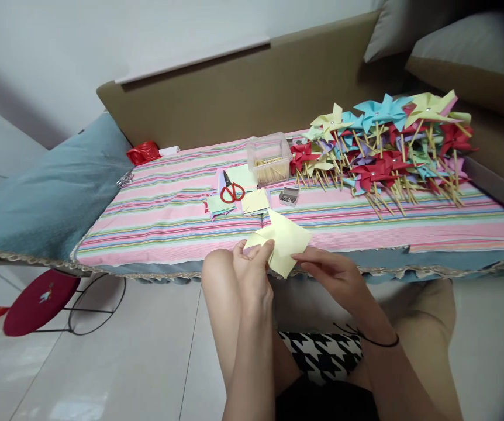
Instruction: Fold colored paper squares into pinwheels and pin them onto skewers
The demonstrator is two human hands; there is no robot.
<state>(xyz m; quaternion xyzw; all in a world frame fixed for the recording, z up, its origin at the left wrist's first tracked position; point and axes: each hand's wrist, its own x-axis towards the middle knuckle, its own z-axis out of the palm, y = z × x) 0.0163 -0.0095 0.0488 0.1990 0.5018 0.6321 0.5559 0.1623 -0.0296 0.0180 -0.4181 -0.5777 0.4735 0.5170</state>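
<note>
A piece of pale yellow paper [287,238] is held up above the front edge of the striped cloth. My left hand [254,263] grips its left part, the thumb pressed on top. At its lower right edge, the fingers of my right hand [328,270] pinch the sheet. The paper looks cut or folded into flaps, one lying off to the left. Just beyond it are a stack of yellow paper squares [255,202], a stack of green squares [220,204], red-handled scissors [232,193] and a small open box of pins [289,196].
Many finished paper pinwheels [387,158] on sticks lie heaped at the right. A clear plastic box [269,158] holds wooden sticks. A red plastic bag [143,153] lies at the back left. A dark red stool [41,302] stands on the floor.
</note>
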